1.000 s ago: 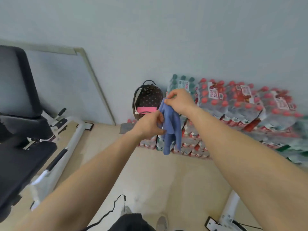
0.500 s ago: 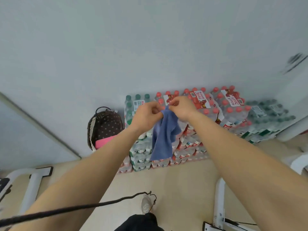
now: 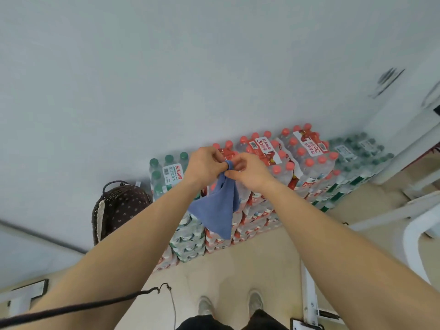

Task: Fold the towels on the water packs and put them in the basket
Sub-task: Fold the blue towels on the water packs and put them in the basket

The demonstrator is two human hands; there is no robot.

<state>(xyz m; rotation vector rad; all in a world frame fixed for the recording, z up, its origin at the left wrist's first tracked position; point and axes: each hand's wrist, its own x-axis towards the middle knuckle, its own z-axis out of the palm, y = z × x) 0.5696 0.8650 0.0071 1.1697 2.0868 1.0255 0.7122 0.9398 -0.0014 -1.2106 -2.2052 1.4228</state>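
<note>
Biggest thing in shot is the plain pale wall (image 3: 166,79), and stacked against its foot is a long bank of water packs (image 3: 297,167), red caps through the middle and green caps at both ends, several layers deep down to the beige floor (image 3: 238,277). Left of the packs, right up against them, sits the dark dotted basket (image 3: 119,208) with a handle on top; can't really see into it from here. Some white tube frame (image 3: 404,210) pokes in on the right and a dark cord (image 3: 95,303) trails across the bottom. Then the towel (image 3: 214,206): small, blue, held up in the air in front of the packs, hanging down in a loose point. Left hand (image 3: 206,166) and right hand (image 3: 247,173) are almost touching, both closed in a pinch on the top edge of the cloth, a bit of it wrapped over a fingertip. My read is they're hunting for corners to start the fold. If it were me I'd slide the two pinches apart along that top edge until it goes taut and the cloth hangs flat, then bring corner to corner. Folding it while it's bunched like this just gives a lumpy wad, and letting either pinch go slack probably drops it on the floor
</note>
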